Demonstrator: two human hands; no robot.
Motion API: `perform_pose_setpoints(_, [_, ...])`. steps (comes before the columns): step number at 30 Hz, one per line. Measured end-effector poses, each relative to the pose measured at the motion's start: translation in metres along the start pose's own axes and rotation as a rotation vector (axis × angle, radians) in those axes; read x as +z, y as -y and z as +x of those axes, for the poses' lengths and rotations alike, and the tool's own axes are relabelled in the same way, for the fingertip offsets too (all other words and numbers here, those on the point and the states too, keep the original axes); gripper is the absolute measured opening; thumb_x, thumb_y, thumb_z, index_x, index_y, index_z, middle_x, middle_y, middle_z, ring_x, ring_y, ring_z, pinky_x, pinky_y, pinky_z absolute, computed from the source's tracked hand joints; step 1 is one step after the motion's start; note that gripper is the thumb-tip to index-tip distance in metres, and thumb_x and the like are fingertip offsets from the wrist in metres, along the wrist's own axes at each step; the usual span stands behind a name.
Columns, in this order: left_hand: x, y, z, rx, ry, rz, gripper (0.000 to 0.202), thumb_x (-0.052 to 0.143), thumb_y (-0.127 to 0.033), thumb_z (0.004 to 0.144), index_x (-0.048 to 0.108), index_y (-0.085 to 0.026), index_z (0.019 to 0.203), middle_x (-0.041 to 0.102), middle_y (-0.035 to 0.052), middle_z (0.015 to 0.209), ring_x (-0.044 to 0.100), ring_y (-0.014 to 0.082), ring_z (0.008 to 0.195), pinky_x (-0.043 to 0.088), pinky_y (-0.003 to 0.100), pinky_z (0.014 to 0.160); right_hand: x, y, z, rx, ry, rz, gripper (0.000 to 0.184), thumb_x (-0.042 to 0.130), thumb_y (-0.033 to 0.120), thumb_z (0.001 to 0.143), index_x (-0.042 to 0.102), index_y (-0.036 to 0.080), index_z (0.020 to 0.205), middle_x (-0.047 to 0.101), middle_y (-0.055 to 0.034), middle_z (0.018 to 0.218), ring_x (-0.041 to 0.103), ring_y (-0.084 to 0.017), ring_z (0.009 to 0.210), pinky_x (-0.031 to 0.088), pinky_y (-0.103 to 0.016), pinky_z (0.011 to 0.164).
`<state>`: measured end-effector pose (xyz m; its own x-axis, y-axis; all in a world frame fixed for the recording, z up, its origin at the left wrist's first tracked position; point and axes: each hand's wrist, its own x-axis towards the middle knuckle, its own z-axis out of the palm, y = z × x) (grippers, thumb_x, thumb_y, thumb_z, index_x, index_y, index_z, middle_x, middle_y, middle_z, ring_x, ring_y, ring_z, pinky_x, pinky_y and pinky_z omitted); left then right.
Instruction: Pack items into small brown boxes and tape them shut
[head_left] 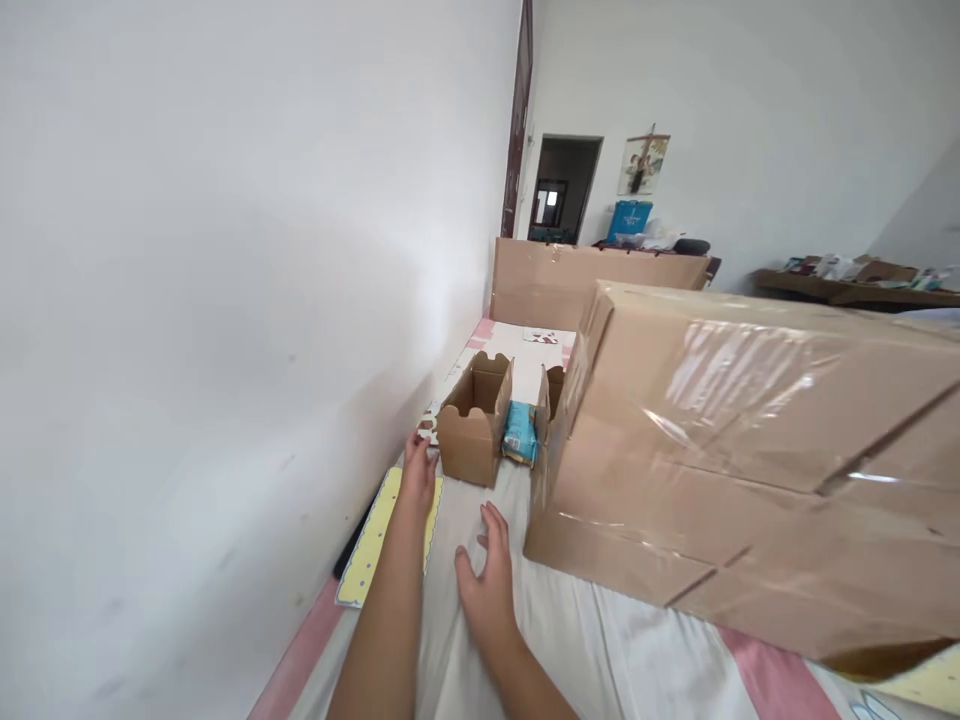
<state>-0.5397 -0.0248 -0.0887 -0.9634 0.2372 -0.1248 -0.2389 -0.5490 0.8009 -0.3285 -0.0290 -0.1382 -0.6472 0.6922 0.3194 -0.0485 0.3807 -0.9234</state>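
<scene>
My left hand (420, 468) reaches to the near left corner of a small open-topped cardboard box (466, 449); whether it touches the box I cannot tell. Its fingers are spread and it holds nothing. Closer to me, my right hand (486, 575) hovers over the white cloth with thumb and fingers apart, also holding nothing. Between the small box and a second cardboard box (551, 395), partly hidden, lies a blue packet (520, 432). A brown-and-white patterned piece (428, 424) shows beside the left fingers.
A large taped carton (712, 450) fills the right side. The white wall (225, 300) runs close along the left. A yellow scallop-edged sheet (375, 535) lies under my left forearm. Another cardboard panel (592, 285) stands at the far end of the cloth (555, 620).
</scene>
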Motion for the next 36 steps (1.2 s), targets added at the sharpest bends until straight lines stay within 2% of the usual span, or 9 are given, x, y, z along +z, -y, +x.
perform_pose_setpoints(5, [-0.011,0.024,0.023,-0.007,-0.014,-0.113,0.038,0.083,-0.023,0.074,0.069,-0.023,0.11,0.066,0.0036,0.111,0.062,0.0108,0.091,0.041,0.02,0.067,-0.008,0.007,-0.001,0.061,0.013,0.059,0.055,0.053,0.023,0.091,0.048,0.027,0.145,0.043,-0.012,0.16,0.049,-0.028,0.144,0.05,-0.05,0.114])
perform_pose_setpoints(11, [-0.012,0.017,0.017,-0.028,-0.022,-0.223,0.037,0.088,-0.032,0.07,0.069,-0.02,0.1,0.067,0.0004,0.099,0.053,0.0056,0.072,0.032,0.021,0.056,-0.012,0.018,0.0,0.089,0.035,0.075,0.048,0.055,0.025,0.09,0.055,0.025,0.137,0.051,-0.013,0.153,0.057,-0.027,0.134,0.051,-0.049,0.111])
perform_pose_setpoints(16, [-0.008,0.01,0.015,-0.085,-0.008,-0.288,0.03,0.084,-0.031,0.074,0.068,-0.019,0.096,0.067,0.0025,0.1,0.055,0.0082,0.074,0.033,0.023,0.057,-0.011,0.013,0.002,0.105,0.044,0.035,0.053,0.055,0.029,0.086,0.054,0.023,0.138,0.05,-0.0142,0.152,0.063,-0.025,0.125,0.05,-0.048,0.112])
perform_pose_setpoints(20, [-0.009,0.007,0.016,-0.118,-0.022,-0.33,0.022,0.078,-0.03,0.079,0.064,-0.02,0.092,0.066,0.0027,0.099,0.058,0.0103,0.082,0.034,0.023,0.06,-0.018,0.023,0.033,0.21,0.095,-0.063,0.074,0.056,0.031,0.08,0.044,0.022,0.153,0.044,-0.0159,0.16,0.072,-0.02,0.095,0.058,-0.041,0.097])
perform_pose_setpoints(23, [-0.01,0.005,0.016,-0.149,-0.012,-0.339,0.021,0.077,-0.028,0.079,0.064,-0.02,0.093,0.065,0.0022,0.097,0.058,0.0106,0.082,0.033,0.023,0.061,-0.022,0.032,0.068,0.282,0.13,-0.088,0.086,0.056,0.033,0.081,0.031,0.023,0.163,0.05,-0.0152,0.156,0.067,-0.015,0.07,0.06,-0.035,0.076])
perform_pose_setpoints(26, [-0.011,0.002,0.016,-0.162,0.016,-0.345,0.018,0.074,-0.03,0.082,0.064,-0.02,0.094,0.064,0.0025,0.094,0.057,0.0109,0.078,0.034,0.024,0.059,-0.019,0.029,0.089,0.258,0.088,-0.001,0.091,0.055,0.034,0.082,0.022,0.024,0.167,0.054,-0.014,0.153,0.061,-0.013,0.062,0.055,-0.03,0.063])
perform_pose_setpoints(29, [-0.013,0.002,0.016,-0.155,0.041,-0.333,0.017,0.071,-0.031,0.084,0.064,-0.02,0.094,0.064,0.0028,0.091,0.055,0.0111,0.074,0.034,0.024,0.057,-0.012,0.015,0.089,0.241,0.023,0.04,0.087,0.053,0.033,0.085,0.025,0.02,0.167,0.07,-0.01,0.124,0.055,-0.014,0.059,0.051,-0.029,0.061])
perform_pose_setpoints(32, [-0.014,0.004,0.017,-0.148,0.063,-0.29,0.018,0.072,-0.032,0.083,0.063,-0.021,0.093,0.064,0.0022,0.091,0.055,0.0107,0.07,0.035,0.024,0.057,-0.01,0.005,0.079,0.191,-0.011,-0.032,0.081,0.053,0.032,0.086,0.035,0.017,0.163,0.068,-0.0027,0.087,0.056,-0.017,0.064,0.052,-0.031,0.069])
perform_pose_setpoints(36, [-0.01,0.006,0.012,-0.137,0.088,-0.229,0.022,0.074,-0.038,0.082,0.063,-0.022,0.091,0.065,0.0003,0.088,0.056,0.0101,0.067,0.04,0.023,0.06,-0.012,0.002,0.073,0.17,-0.013,0.007,0.077,0.052,0.03,0.086,0.041,0.017,0.16,0.064,-0.0012,0.081,0.056,-0.018,0.066,0.054,-0.034,0.076])
